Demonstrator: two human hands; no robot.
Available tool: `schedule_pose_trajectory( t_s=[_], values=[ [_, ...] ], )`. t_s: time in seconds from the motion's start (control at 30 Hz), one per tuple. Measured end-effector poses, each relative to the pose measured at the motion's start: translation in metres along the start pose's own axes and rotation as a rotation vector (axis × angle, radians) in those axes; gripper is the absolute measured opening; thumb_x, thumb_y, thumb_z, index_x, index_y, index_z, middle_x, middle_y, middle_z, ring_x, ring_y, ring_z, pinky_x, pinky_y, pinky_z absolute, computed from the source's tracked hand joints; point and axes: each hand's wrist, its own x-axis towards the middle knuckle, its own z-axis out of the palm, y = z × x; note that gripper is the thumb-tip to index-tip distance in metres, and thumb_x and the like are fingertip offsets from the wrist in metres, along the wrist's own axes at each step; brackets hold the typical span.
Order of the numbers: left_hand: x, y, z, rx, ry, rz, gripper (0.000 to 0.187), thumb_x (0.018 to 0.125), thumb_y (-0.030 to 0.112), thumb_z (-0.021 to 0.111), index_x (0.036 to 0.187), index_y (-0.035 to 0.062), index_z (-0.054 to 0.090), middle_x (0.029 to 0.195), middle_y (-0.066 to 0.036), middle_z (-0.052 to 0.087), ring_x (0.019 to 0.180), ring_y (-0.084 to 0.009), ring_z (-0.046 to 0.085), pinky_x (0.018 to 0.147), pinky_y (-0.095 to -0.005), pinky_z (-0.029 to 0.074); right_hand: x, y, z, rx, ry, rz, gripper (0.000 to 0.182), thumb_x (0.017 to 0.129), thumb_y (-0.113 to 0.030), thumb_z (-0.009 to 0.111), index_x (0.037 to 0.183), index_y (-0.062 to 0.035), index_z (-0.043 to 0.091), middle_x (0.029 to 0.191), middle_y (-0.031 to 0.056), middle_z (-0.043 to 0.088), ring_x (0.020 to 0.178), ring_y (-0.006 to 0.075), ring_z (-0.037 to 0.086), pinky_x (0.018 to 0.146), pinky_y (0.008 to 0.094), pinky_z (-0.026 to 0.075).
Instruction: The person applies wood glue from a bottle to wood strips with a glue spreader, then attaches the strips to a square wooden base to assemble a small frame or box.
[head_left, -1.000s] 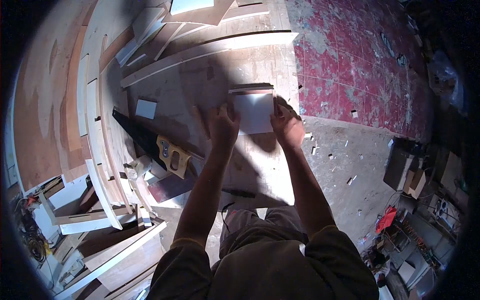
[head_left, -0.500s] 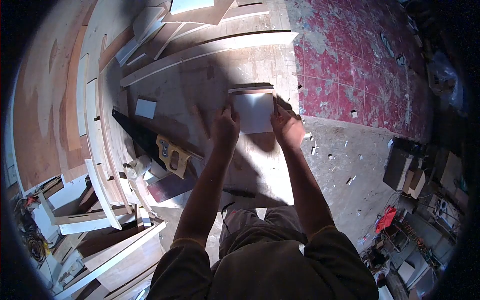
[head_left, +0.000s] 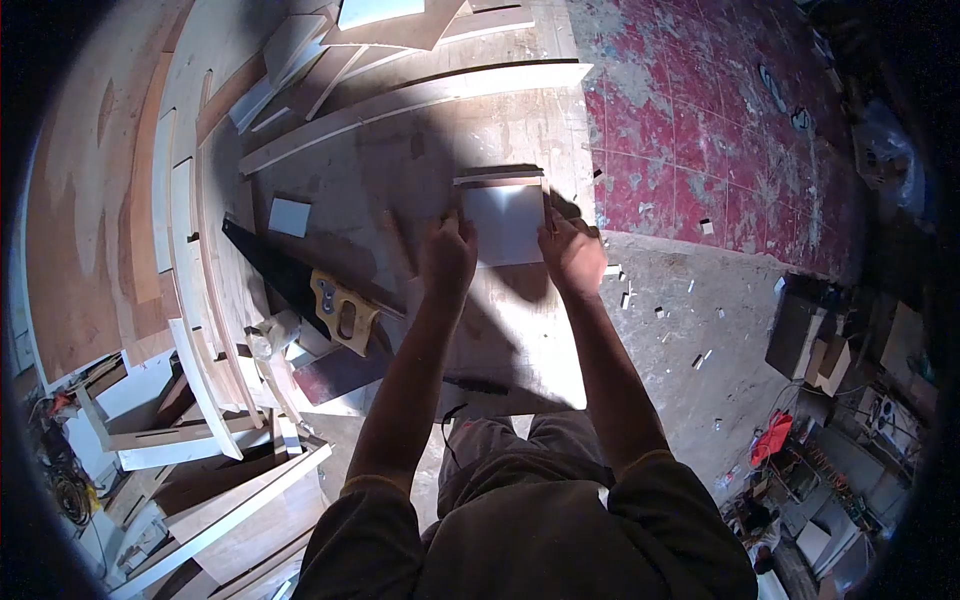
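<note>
A small square wooden frame with a white panel lies on the plywood worktop, a thin strip along its far edge. My left hand grips its left side, fingers closed at the edge. On the opposite side my right hand is closed around the right edge. To the left of my left hand rests a handsaw with a yellow handle and dark blade. A small white rectangular piece lies beyond the saw, and a narrow wood strip sits close to my left hand, partly in shadow.
A long pale board crosses the worktop's far part, with offcuts piled behind it. Large plywood sheets stand at left above a scrap heap. Small wood bits litter the floor at right, near a worn red floor area.
Both hands keep hold of the white panel's sides. The whole view has shifted very slightly; nothing else has visibly moved.
</note>
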Motion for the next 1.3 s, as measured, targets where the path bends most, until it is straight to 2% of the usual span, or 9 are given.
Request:
schedule_pose_trajectory(
  t_s=[0.43,0.7,0.77,0.83,0.97,1.07,1.17,1.23,1.3],
  values=[
    [0.005,0.006,-0.008,-0.022,-0.087,-0.093,0.027,0.088,0.021,0.065,0.098,-0.0037,0.068,0.094,-0.025,0.065,0.085,-0.0402,0.067,0.075,-0.0458,0.055,0.0,0.001,-0.002,0.017,0.013,-0.018,0.033,0.08,-0.035,0.07,0.111,-0.0229,0.073,0.094,0.0099,0.069,0.084,0.0335,0.066,0.073,0.0442,0.056],
    [0.005,0.01,-0.014,0.002,-0.067,-0.063,0.03,0.089,0.027,0.064,0.098,-0.0013,0.069,0.092,-0.025,0.065,0.086,-0.0408,0.067,0.076,-0.0468,0.055,0.002,-0.004,-0.011,0.029,-0.02,-0.009,0.042,0.081,-0.039,0.07,0.113,-0.0124,0.072,0.087,0.0079,0.073,0.081,0.0279,0.07,0.074,0.0407,0.056],
    [0.006,0.009,-0.017,0.011,-0.063,-0.074,0.031,0.089,0.028,0.064,0.099,-0.0009,0.069,0.09,-0.024,0.065,0.087,-0.041,0.067,0.077,-0.0466,0.055,0.007,0.004,-0.007,0.067,0.031,0.003,0.043,0.08,-0.04,0.071,0.112,-0.011,0.072,0.09,0.0117,0.072,0.08,0.0318,0.07,0.072,0.0425,0.056],
    [0.006,-0.001,-0.018,-0.066,0.028,-0.028,0.03,0.089,0.028,0.063,0.098,0.0005,0.068,0.085,-0.023,0.065,0.083,-0.0408,0.066,0.073,-0.0463,0.055,0.01,0.007,-0.013,0.185,0.091,0.011,0.044,0.082,-0.038,0.071,0.108,-0.0027,0.071,0.089,0.0189,0.071,0.079,0.0344,0.071,0.07,0.0425,0.056],
    [0.007,-0.027,-0.042,-0.046,0.036,-0.121,0.027,0.09,0.028,0.063,0.099,0.0028,0.069,0.08,-0.02,0.064,0.076,-0.0391,0.064,0.071,-0.0459,0.053,0.009,0.014,-0.037,0.292,0.099,0.073,0.034,0.088,-0.031,0.068,0.108,-0.0025,0.071,0.089,0.019,0.072,0.081,0.0295,0.073,0.071,0.0364,0.056],
    [0.005,-0.034,-0.072,-0.11,0.185,-0.196,0.025,0.091,0.026,0.062,0.102,0.005,0.069,0.083,-0.018,0.064,0.08,-0.0368,0.062,0.074,-0.0467,0.051,0.003,0.03,-0.043,0.28,0.082,0.206,0.032,0.09,-0.032,0.068,0.107,-0.0057,0.072,0.088,0.0143,0.073,0.069,0.0261,0.072,0.066,0.0359,0.055],
    [0.0,-0.05,-0.069,0.155,0.272,-0.131,0.035,0.09,0.036,0.063,0.109,0.0072,0.067,0.095,-0.019,0.063,0.093,-0.0365,0.06,0.085,-0.0476,0.048,-0.004,0.051,-0.038,0.339,0.135,0.175,0.034,0.091,-0.037,0.067,0.109,-0.0085,0.072,0.088,0.0141,0.073,0.062,0.0238,0.069,0.063,0.0357,0.053],
    [-0.003,-0.042,-0.07,0.271,0.356,-0.412,0.05,0.087,0.049,0.063,0.116,0.0086,0.065,0.106,-0.022,0.059,0.101,-0.0379,0.058,0.091,-0.0486,0.045,-0.008,0.047,-0.048,0.375,0.083,0.239,0.031,0.092,-0.035,0.066,0.108,-0.0089,0.072,0.088,0.0147,0.073,0.062,0.0225,0.069,0.062,0.0346,0.052],
    [-0.005,-0.04,-0.078,0.182,0.262,-0.49,0.056,0.086,0.054,0.063,0.118,0.0087,0.064,0.109,-0.023,0.058,0.103,-0.0389,0.057,0.094,-0.0488,0.043,-0.011,0.053,-0.045,0.384,0.107,0.214,0.031,0.092,-0.034,0.066,0.108,-0.0084,0.072,0.088,0.0151,0.073,0.063,0.0223,0.069,0.063,0.0343,0.052]
  ],
)
